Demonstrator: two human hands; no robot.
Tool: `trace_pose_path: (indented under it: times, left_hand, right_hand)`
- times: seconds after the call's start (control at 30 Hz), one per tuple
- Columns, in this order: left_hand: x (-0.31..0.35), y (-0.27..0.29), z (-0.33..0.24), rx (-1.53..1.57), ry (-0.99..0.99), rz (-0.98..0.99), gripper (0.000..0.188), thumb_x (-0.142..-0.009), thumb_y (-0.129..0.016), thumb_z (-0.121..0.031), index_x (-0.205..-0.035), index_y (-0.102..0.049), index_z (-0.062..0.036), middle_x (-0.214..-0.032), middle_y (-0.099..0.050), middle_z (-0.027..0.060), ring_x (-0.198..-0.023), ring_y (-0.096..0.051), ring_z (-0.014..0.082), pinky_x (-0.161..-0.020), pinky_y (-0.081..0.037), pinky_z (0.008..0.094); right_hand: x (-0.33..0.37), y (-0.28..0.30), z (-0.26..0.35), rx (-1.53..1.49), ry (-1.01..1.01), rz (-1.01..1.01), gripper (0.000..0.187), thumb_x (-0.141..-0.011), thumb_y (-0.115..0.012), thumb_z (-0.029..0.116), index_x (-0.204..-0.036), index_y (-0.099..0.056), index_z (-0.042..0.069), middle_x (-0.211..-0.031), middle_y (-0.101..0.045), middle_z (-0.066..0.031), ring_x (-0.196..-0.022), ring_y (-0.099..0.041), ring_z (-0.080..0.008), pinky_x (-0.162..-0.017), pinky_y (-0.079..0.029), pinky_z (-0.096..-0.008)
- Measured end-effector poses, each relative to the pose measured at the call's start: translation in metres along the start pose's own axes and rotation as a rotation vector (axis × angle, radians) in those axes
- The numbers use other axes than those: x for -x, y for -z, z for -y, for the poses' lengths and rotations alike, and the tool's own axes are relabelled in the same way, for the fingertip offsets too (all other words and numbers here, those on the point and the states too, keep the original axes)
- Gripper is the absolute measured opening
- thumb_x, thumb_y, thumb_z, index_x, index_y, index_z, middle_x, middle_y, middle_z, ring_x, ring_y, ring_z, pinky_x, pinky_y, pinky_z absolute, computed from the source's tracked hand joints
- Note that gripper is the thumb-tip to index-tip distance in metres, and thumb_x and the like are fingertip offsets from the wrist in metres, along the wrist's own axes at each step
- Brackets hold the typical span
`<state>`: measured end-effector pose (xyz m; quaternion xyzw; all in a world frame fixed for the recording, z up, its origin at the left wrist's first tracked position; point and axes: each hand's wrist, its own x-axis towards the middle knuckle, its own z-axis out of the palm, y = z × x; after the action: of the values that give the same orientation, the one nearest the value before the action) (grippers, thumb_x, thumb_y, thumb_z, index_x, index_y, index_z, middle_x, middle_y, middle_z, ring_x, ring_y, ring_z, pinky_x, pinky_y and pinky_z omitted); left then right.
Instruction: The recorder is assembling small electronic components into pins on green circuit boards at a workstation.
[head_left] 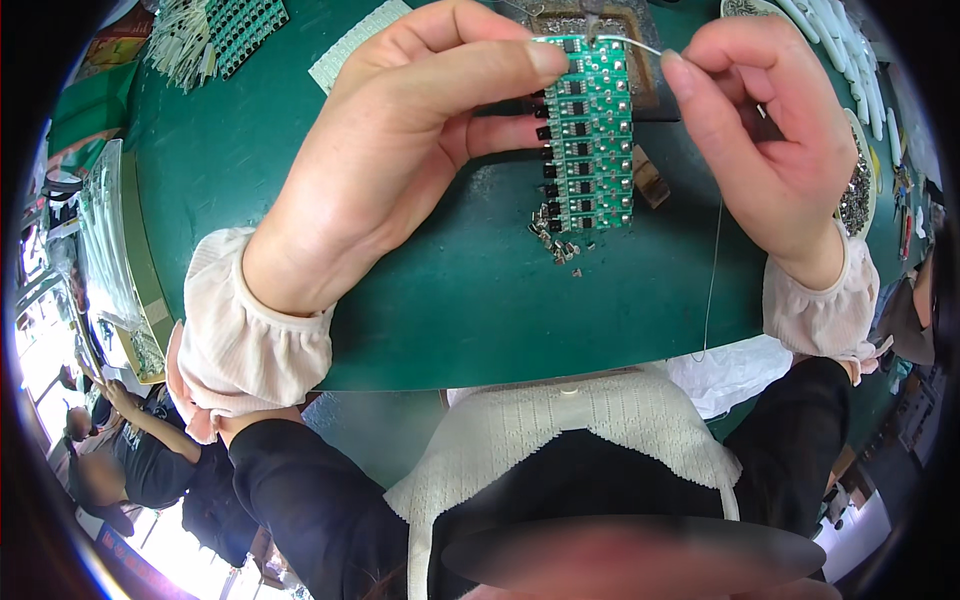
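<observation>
A green circuit board panel (600, 150) with rows of black chips and solder dots hangs upright over the table. My left hand (370, 150) grips its upper left edge, thumb in front and fingers behind. My right hand (770, 150) is closed, thumb and forefinger pinching a thin pale wire (628, 42). The wire's other end reaches the panel's top edge, right below a grey metal tip (592, 18) that looks like a soldering tip. Small black parts (545, 150) stick out along the panel's left side. Loose metal bits (560, 242) lie by its bottom end.
Behind the panel sits a brown-edged metal tray (655, 25), with a small brown block (651, 178) nearer. White tubes (850, 60) and a bowl of metal parts (857, 190) are right. More boards (245, 35) lie far left; a tray (150, 300) stands left. A co-worker (150, 450) sits beyond.
</observation>
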<state>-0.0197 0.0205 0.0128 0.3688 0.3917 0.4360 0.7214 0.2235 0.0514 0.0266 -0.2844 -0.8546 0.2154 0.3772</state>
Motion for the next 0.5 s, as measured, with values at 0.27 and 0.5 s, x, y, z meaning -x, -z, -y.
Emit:
trace_pose_path:
  times: [0.27, 0.5]
  left_hand:
    - [0.004, -0.003, 0.003, -0.020, 0.035, -0.028, 0.004, -0.095, -0.062, -0.012, -0.093, -0.063, -0.0080, -0.090, -0.066, -0.0006, -0.080, -0.065, 0.0048, -0.067, -0.057, 0.0175]
    - [0.004, -0.017, 0.002, -0.022, 0.080, -0.029, 0.004, -0.094, -0.063, -0.012, -0.091, -0.061, -0.0093, -0.094, -0.068, 0.0001, -0.080, -0.065, 0.0042, -0.067, -0.056, 0.0168]
  right_hand:
    - [-0.015, 0.009, 0.010, 0.162, -0.483, 0.031, 0.009, -0.092, -0.061, 0.002, -0.089, -0.053, 0.003, -0.062, -0.045, 0.0053, -0.053, -0.038, -0.0007, -0.048, -0.027, -0.0197]
    - [-0.019, 0.071, -0.046, 0.648, -0.471, 0.018, 0.014, -0.087, -0.064, 0.010, -0.079, -0.062, -0.002, -0.064, -0.059, -0.0092, -0.057, -0.056, -0.0194, -0.054, -0.041, -0.0330]
